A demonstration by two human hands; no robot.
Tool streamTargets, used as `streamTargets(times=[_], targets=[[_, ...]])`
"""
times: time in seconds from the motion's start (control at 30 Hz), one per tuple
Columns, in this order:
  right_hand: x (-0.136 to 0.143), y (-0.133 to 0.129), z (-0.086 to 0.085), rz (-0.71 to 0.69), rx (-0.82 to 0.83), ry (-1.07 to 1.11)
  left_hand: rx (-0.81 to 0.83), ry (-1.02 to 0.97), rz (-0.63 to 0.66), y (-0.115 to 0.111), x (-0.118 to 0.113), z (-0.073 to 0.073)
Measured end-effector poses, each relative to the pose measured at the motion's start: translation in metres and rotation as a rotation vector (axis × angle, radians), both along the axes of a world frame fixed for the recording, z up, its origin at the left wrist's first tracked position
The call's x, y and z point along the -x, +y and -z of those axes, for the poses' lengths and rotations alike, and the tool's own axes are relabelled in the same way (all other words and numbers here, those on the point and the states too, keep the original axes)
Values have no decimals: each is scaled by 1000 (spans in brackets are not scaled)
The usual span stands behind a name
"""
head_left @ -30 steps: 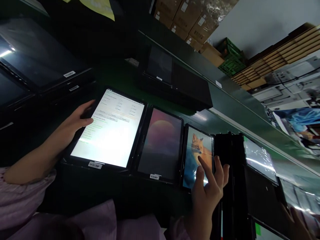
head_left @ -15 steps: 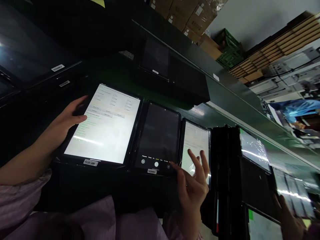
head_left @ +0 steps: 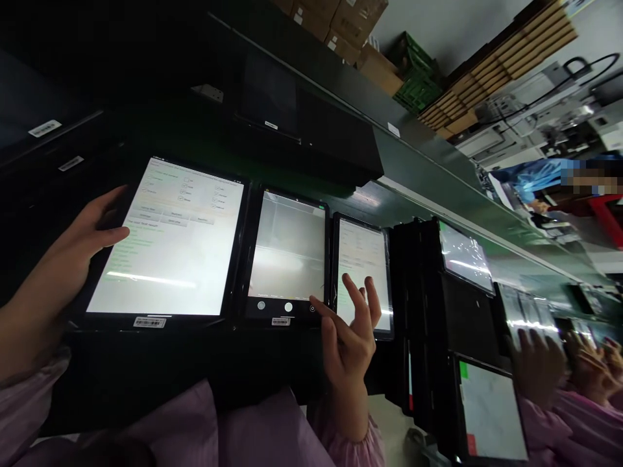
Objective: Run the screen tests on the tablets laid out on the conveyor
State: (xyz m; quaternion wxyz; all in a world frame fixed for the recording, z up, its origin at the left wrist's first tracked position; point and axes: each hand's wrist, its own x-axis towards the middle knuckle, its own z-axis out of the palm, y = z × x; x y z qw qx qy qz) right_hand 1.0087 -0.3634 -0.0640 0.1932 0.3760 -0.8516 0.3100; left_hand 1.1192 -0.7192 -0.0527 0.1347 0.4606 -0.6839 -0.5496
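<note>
My left hand (head_left: 68, 250) grips the left edge of a tablet (head_left: 165, 259), thumb on the front and the other fingers mostly hidden behind it. Its lit white screen shows checkboxes, grey buttons and green text. Beside it lies a second tablet (head_left: 289, 243) with a camera app on screen and a barcode label on its lower edge. Over that tablet's lower right corner is my right hand (head_left: 351, 344), index finger stretched to the screen near the round switch icon, other fingers spread, holding nothing. Behind those fingers stands a third lit tablet (head_left: 363, 240), partly covered.
To the right are dark racks holding more tablets (head_left: 494, 412), with a co-worker's hands (head_left: 591, 363) beyond. A dark tablet (head_left: 270, 91) rests on a black box (head_left: 341, 139) behind. Cartons (head_left: 357, 23) and a green crate (head_left: 416, 71) stand farther back.
The middle tablet's screen has gone from dark to a bright camera picture. The head view has shifted, so things sit farther left. The co-worker's hands at right have moved.
</note>
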Motion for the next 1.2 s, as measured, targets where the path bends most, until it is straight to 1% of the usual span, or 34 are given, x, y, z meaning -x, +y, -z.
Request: streamTargets(times=[0.1,0.17,0.27,0.37,0.47,0.57,0.73,0.8,1.0,1.2], targets=[[-4,3,-3,-53,56,1,15,-38,-11,-1,1,-1],[-6,2,-3,-96,46,5,29,-52,-19,-1,2,-2],[-9,0,-3,-153,22,3,-4,-39,-20,0,3,-2],[-10,-2,-3,-172,8,-4,16,-35,-18,2,2,-2],[-9,-4,-1,-142,-25,-6,-1,-5,-7,3,0,-2],[-6,-6,2,-75,-66,2,-17,20,0,3,-1,-1],[-3,-7,6,30,-115,6,-3,4,6,2,1,-2],[-4,-5,4,38,-108,15,13,-1,1,2,1,-2],[-13,-2,-8,-102,-49,87,-3,-8,-3,1,0,-2],[-14,-9,-8,-157,-10,102,-9,-10,-15,3,3,-4]])
